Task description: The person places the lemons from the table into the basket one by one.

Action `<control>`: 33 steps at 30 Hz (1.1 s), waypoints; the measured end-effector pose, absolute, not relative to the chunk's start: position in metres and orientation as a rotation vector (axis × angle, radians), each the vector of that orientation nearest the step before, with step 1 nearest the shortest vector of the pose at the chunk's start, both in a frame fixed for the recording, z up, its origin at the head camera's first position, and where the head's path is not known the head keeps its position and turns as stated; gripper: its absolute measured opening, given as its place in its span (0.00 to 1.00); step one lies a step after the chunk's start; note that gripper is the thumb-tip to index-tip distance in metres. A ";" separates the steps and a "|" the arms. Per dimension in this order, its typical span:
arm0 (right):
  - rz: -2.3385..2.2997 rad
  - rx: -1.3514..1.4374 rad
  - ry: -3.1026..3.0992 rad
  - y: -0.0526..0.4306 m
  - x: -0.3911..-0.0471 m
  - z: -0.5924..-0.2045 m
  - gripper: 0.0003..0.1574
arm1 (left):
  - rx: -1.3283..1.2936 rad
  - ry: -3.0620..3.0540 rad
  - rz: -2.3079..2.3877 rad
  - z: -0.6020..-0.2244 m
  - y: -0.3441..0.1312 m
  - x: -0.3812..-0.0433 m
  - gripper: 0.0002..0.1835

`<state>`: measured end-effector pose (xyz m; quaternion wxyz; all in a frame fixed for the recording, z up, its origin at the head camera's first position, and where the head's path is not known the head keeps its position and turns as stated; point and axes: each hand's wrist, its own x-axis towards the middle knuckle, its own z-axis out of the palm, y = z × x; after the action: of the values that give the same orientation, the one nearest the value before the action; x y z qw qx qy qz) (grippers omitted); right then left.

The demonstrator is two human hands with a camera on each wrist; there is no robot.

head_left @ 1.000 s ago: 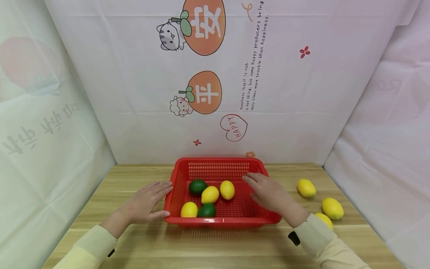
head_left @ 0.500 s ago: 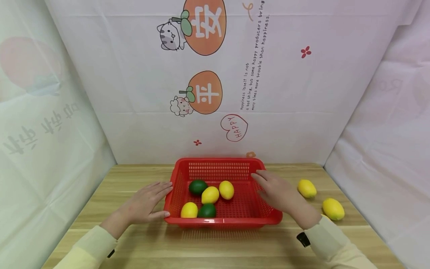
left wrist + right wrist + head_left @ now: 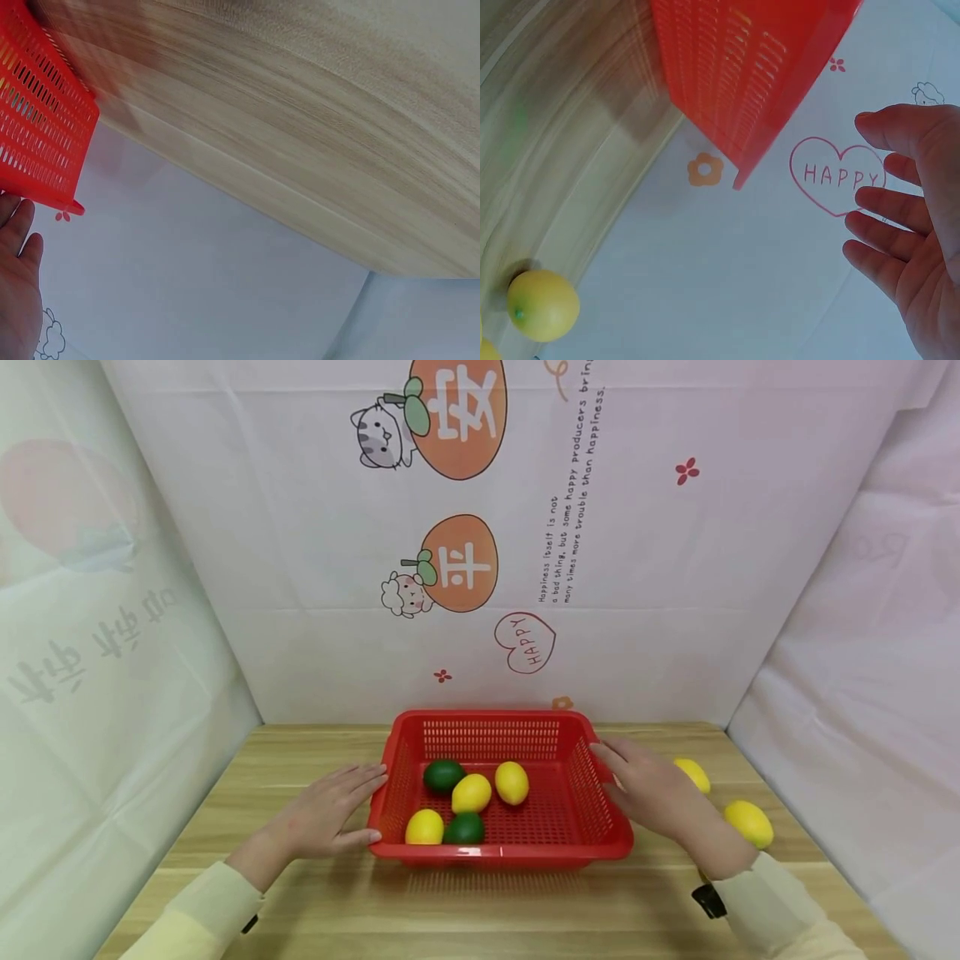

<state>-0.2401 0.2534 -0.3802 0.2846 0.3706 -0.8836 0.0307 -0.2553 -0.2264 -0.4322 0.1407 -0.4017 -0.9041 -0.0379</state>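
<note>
A red plastic basket (image 3: pixel 502 852) with slotted walls stands mid-table, holding three yellow lemons, one of them at the right (image 3: pixel 512 783), and two dark green fruits shaped like lemons or limes, one at the back (image 3: pixel 444 776). My left hand (image 3: pixel 322 814) rests on its left rim, fingers straight; the left wrist view shows the fingertips (image 3: pixel 22 214) at the rim. Over the right rim hovers my right hand (image 3: pixel 652 789), holding nothing. Its fingers are spread and relaxed in the right wrist view, apart from the basket wall (image 3: pixel 727 90).
On the wooden table (image 3: pixel 300 910) to the right lie loose lemons, one far back (image 3: pixel 693 774) and one nearer the edge (image 3: pixel 748 823). My right forearm partly covers that area. White printed cloth (image 3: pixel 622 652) hangs behind and on both sides.
My right hand has moved right, from over the basket's inside to its right rim. The rightmost lemon in the basket has shifted slightly. My left hand stays at the left rim.
</note>
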 end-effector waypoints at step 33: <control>0.085 0.876 -2.385 0.322 -0.211 -0.396 0.34 | -1.161 -2.602 -0.124 -0.432 -0.226 -0.254 0.42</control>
<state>-0.2112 0.3220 -0.3960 0.2951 0.3293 -0.8964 0.0320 -0.2542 -0.2260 -0.4315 0.1441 -0.4028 -0.9028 -0.0431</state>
